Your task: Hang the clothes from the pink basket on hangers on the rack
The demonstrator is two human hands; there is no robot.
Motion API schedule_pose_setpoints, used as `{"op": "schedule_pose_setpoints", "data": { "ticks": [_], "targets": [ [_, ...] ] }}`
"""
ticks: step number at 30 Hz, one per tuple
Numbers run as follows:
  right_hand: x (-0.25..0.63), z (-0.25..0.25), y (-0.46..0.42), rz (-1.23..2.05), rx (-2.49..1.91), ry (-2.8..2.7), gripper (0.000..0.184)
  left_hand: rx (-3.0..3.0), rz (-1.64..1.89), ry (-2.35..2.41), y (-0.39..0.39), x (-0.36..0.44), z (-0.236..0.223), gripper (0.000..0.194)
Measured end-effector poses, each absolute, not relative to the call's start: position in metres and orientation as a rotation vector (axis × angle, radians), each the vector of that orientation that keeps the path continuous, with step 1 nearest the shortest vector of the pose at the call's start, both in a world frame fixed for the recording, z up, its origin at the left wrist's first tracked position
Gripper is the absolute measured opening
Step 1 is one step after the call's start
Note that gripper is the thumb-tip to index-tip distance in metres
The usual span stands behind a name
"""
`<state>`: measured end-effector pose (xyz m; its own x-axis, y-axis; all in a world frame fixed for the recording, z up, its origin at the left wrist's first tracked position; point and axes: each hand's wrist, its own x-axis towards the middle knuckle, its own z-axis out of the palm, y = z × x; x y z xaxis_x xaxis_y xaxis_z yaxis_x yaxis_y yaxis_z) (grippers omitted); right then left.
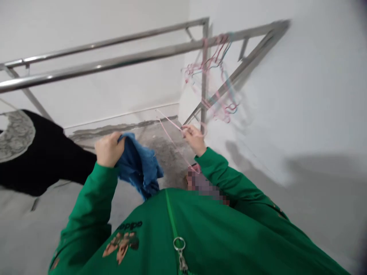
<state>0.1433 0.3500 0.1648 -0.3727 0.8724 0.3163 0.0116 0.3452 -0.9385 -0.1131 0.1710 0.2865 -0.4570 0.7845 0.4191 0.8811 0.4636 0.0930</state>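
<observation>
My left hand point(109, 149) is closed on a bunched blue cloth point(139, 166) that hangs down in front of my green jacket. My right hand point(195, 138) pinches a thin pink wire hanger point(172, 133), held slanting between the two hands. Both arms are in green sleeves. The hands are raised below a steel clothes rail point(114, 63).
A second steel rail point(100, 44) runs behind the first. Several pink and blue wire hangers point(213, 82) dangle in a tangle at the rail's right end, near the white wall. A black garment with a lace collar point(37, 152) hangs at the left. Grey concrete floor below.
</observation>
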Motion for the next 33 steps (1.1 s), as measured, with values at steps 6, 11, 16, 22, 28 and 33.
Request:
{"op": "schedule_pose_setpoints", "data": {
  "ticks": [6,11,16,22,28,33],
  "targets": [
    [0.182,0.200,0.358,1.508,-0.641,-1.847,0.024,-1.387,-0.519,-2.427,0.185,-0.140,0.278,0.024],
    [0.160,0.205,0.338,1.512,-0.148,-2.202,0.025,-1.615,-0.747,-2.401,0.185,-0.136,0.275,0.022],
    [0.093,0.196,0.326,1.492,-0.007,-2.410,0.029,-1.962,-0.920,-2.284,0.183,-0.121,0.277,0.018],
    [0.053,0.186,0.322,1.536,0.168,-2.666,0.017,-2.119,-1.046,-2.289,0.171,-0.119,0.273,0.013],
    [0.053,0.187,0.309,1.457,0.055,-2.666,0.020,-2.063,-0.778,-2.307,0.166,-0.145,0.256,0.014],
    [0.075,0.210,0.318,1.550,-0.063,-2.514,0.026,-1.890,-0.193,-2.433,0.151,-0.176,0.226,0.026]
  ]
}}
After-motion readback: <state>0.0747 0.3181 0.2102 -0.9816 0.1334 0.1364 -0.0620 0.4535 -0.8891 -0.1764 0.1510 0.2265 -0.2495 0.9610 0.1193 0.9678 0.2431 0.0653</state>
